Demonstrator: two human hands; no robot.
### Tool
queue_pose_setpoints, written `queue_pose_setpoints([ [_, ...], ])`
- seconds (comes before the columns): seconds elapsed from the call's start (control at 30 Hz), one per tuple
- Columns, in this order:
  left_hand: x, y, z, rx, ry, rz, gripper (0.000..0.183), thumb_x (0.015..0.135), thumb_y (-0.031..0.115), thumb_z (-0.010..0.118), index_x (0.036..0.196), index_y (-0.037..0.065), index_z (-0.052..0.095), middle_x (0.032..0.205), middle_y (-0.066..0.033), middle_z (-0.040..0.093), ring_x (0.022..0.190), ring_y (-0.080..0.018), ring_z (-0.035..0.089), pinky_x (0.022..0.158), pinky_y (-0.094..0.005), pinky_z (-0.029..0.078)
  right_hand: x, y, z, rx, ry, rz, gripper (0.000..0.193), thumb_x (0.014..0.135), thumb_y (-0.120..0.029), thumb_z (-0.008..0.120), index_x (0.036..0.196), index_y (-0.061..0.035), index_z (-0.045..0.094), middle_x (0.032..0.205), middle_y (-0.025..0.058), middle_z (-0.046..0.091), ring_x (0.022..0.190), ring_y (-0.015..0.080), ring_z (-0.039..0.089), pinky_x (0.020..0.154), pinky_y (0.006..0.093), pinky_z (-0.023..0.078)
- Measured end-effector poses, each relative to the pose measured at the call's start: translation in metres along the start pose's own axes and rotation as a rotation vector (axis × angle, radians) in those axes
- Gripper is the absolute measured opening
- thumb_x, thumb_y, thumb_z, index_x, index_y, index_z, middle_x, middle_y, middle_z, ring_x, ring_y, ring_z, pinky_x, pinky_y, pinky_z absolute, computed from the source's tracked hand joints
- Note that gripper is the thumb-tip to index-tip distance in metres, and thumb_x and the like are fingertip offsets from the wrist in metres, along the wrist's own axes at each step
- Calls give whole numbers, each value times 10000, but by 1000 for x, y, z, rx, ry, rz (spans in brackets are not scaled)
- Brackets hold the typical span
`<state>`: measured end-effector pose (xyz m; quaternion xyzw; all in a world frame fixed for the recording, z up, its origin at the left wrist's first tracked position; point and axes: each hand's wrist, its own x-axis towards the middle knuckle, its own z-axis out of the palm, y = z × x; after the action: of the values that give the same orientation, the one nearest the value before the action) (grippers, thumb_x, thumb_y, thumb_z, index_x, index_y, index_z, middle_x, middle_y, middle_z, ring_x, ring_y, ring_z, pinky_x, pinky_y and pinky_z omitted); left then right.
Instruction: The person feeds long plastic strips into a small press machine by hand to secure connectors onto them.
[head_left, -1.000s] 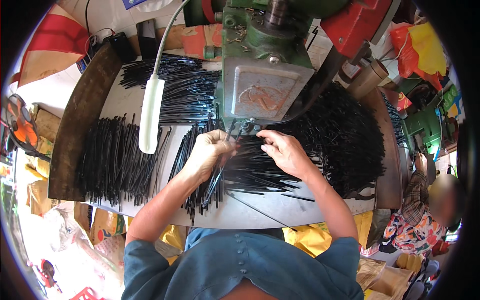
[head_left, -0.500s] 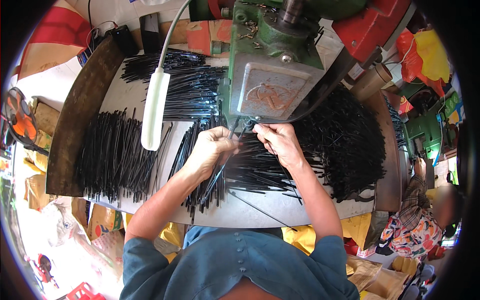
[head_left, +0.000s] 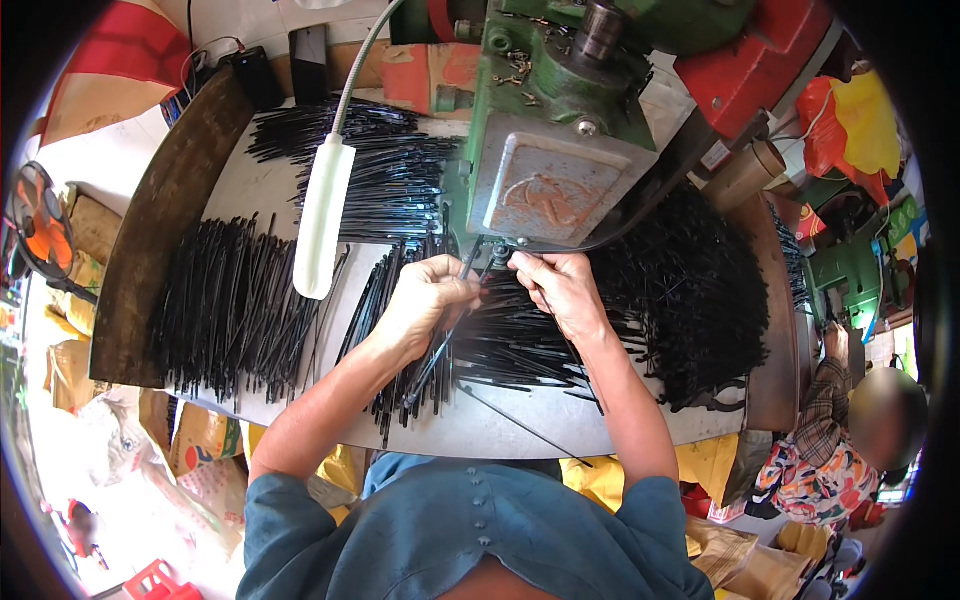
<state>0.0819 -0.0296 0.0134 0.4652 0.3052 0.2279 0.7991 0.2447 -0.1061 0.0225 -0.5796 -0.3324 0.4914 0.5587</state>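
Note:
Under the green machine head (head_left: 568, 190), my two hands are close together. My left hand (head_left: 430, 305) is closed in a pinch on thin dark metal rods (head_left: 437, 357), which slant from the machine's lower front down toward me. My right hand (head_left: 562, 296) pinches a thin black rod, its fingertips right beside the small fitting (head_left: 502, 254) at the bottom of the machine. The rod trails below that hand along my forearm. What lies between the right fingertips is partly hidden. Behind and below my hands lies a bundle of black rods (head_left: 500, 335).
Piles of black rods lie left (head_left: 232, 310) and right (head_left: 690, 290) on the metal tabletop (head_left: 480, 430). A white lamp (head_left: 324, 220) hangs at the left on a bendable stem. A rusty raised rim (head_left: 170, 230) edges the table. Another person (head_left: 825, 460) sits at the far right.
The whole view has shifted slightly, so the machine and lamp appear a little farther right. Both hands keep nearly the same grip and place beside the machine's fitting.

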Motion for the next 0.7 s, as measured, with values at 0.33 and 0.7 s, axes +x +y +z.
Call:
queue_pose_setpoints([
  [0.33, 2, -3, 3, -31, 19, 22, 85, 697, 2, 573, 763, -13, 522, 589, -82, 562, 380, -40, 401, 340, -165, 259, 1, 5, 4, -25, 15, -84, 149, 812, -128, 525, 750, 5, 552, 547, -29, 436, 413, 13, 329, 354, 153, 244],
  [0.7, 2, -7, 4, -7, 39, 27, 86, 701, 13, 573, 764, -14, 521, 594, -75, 557, 391, -40, 406, 341, -166, 257, 0, 1, 6, 42, -8, 40, 162, 814, -143, 525, 761, 9, 541, 560, -22, 448, 388, 11, 323, 331, 150, 228],
])
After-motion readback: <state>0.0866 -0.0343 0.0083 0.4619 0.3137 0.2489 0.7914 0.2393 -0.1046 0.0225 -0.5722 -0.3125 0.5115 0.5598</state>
